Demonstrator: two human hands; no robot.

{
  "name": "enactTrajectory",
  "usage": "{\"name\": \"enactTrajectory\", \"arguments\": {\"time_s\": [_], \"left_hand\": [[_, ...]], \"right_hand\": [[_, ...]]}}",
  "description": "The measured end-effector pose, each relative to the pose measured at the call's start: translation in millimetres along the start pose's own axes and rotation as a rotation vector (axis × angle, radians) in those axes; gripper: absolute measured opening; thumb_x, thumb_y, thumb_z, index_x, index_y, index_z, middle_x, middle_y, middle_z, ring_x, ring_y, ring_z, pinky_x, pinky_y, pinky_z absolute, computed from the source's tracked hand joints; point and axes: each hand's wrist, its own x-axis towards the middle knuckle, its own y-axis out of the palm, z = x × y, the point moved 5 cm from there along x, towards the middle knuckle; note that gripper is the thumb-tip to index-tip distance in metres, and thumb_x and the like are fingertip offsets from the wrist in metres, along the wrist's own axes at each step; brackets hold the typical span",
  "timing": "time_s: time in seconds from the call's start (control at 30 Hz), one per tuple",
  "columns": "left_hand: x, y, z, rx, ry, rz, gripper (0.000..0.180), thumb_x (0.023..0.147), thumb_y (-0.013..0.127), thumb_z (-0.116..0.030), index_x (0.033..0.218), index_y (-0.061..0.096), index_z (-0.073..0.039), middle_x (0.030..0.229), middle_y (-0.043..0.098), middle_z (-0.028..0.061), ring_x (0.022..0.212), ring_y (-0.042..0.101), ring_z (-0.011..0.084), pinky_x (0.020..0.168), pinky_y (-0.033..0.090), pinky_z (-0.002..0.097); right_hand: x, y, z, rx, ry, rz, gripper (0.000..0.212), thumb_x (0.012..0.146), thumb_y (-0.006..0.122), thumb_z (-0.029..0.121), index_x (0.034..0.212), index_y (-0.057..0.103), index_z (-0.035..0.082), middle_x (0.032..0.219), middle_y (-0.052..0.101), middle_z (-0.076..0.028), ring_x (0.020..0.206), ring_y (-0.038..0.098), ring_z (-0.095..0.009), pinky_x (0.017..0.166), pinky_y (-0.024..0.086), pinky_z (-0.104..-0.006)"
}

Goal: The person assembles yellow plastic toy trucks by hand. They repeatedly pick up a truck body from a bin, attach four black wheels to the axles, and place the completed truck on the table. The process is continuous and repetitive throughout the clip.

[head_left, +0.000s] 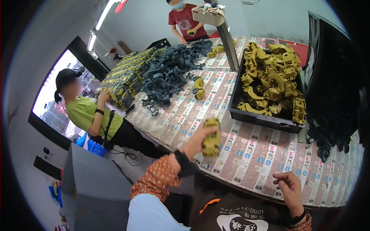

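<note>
Your hands in view: two. Your left hand grips one yellow vehicle body; its fingers are closed around the part's side. The part is held above the near edge of the desk, left of the crate. Your right hand is over the near edge of the desk, farther right; its fingers are partly curled, with a gap to the thumb, and nothing is visible in them.

One black crate stands on the desk, beyond your hands. It contains one heap of yellow shells; overlap prevents an exact count. One heap of dark grey parts lies left of the crate, also uncountable. Several rows of yellow-and-grey units adjoin it. Dark round parts lie at the right.

Two co-workers are present: one in a green shirt at left, one in a red shirt at the far side, holding one small yellow part.
</note>
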Motion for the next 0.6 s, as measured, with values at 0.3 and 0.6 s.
{"name": "enactTrajectory", "arguments": {"time_s": [0.3, 0.6], "left_hand": [[136, -83, -147, 0.81, 0.881, -0.812, 0.073, 0.088, 0.072, -0.006, 0.152, 0.037, -0.011, 0.13, 0.06, 0.0182, 0.114, 0.063, 0.0322, 0.095, 0.054, 0.0409], [90, 256, -94, 1.424, 0.874, 0.053, 0.052, 0.09, 0.075, -0.037, 0.133, 0.059, -0.011, 0.117, 0.071, 0.0176, 0.108, 0.067, 0.0346, 0.093, 0.053, 0.044]], "right_hand": [[-23, 2, 13, -0.132, -0.156, 0.017, 0.024, 0.095, 0.059, -0.001, 0.116, 0.069, -0.004, 0.102, 0.075, -0.012, 0.093, 0.071, -0.017, 0.084, 0.054, -0.0295], [-43, -33, 8, -0.218, -0.124, -0.183, 0.024, 0.096, 0.057, 0.0, 0.116, 0.07, -0.004, 0.098, 0.074, -0.009, 0.092, 0.07, -0.013, 0.082, 0.054, -0.0286]]}}
